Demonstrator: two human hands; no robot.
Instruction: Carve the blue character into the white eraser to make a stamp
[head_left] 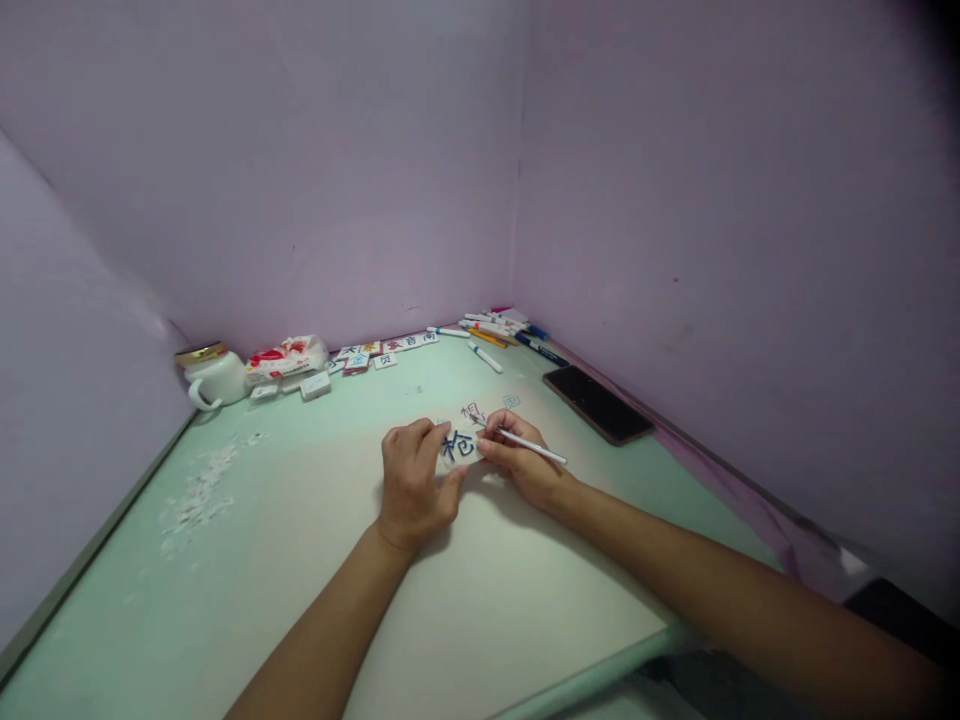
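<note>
At the far left of the tabletop [300, 560] a white teapot [214, 377] with a gold lid stands against the wall, and a scatter of small white scraps [196, 497] lies in front of it. Next to the teapot rests a red-and-white packet [289, 357], then a row of small character cards [386, 352] along the back edge.

Nearer the middle, the left hand [412, 482] presses on a small card [459, 446] that bears a dark blue character; its fingers are closed on the card's left edge and hold it flat on the tabletop. The right hand [525, 462] meets the card from the other side, its fingers clamped on a white pen [534, 447] whose tip appears to rest at the card's right edge. A second card [474, 412] with a thinner drawn character lies just behind.

The step in hand looks like writing or colouring the character; the next stroke would call for the left hand keeping the card from sliding while the pen tip moves over it.

Farther right, a bunch of markers [499, 330] lies in the corner, and a dark phone [597, 403] rests flat near the right wall.
</note>
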